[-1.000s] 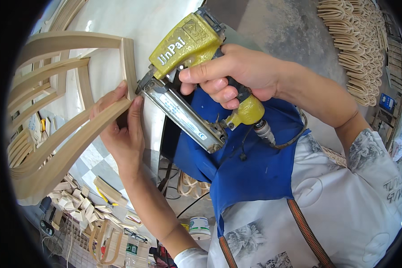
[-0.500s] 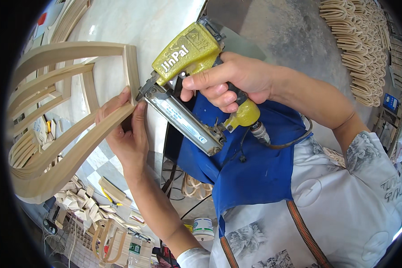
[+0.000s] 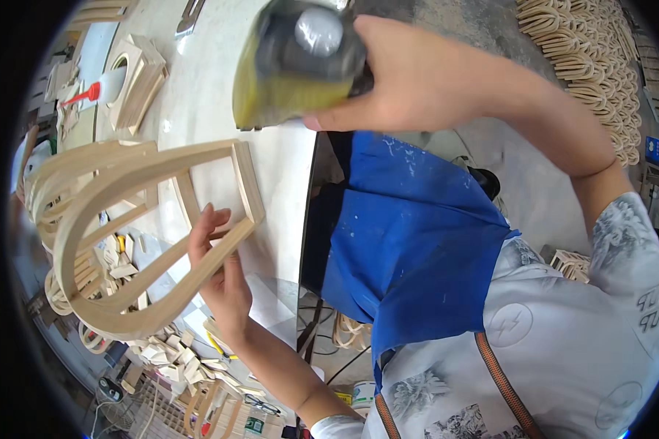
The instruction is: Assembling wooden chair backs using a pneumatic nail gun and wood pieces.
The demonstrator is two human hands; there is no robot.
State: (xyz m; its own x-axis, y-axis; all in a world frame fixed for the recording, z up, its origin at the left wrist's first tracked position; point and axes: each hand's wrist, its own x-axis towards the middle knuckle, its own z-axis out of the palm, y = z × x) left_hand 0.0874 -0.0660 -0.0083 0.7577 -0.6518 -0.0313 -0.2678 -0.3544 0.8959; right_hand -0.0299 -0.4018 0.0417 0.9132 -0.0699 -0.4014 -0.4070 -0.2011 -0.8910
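My left hand [image 3: 223,285] grips the near side rail of a pale, U-shaped wooden frame [image 3: 143,320], close to its corner with a straight end bar. The thumb and fingers lie on either side of that rail. Similar curved frames [image 3: 99,157] stand just behind it on the table. In my right hand [image 3: 417,80] is a yellow and black nail gun [image 3: 293,88], raised over the table's edge and smeared by motion. The gun is apart from the wood, and its nose is hidden.
A white squeeze bottle with a red tip [image 3: 110,86] lies against stacked angular wooden rings [image 3: 145,84]. Wood offcuts [image 3: 179,358] and a yellow-handled tool [image 3: 216,344] are at lower left. Bent wooden loops [image 3: 582,58] are piled at upper right. A blue apron [image 3: 410,256] covers my lap.
The nail gun has lifted off the frame's corner and moved up and away, turning its end toward view. My left hand has shifted along the rail from the corner. The view has shifted too.
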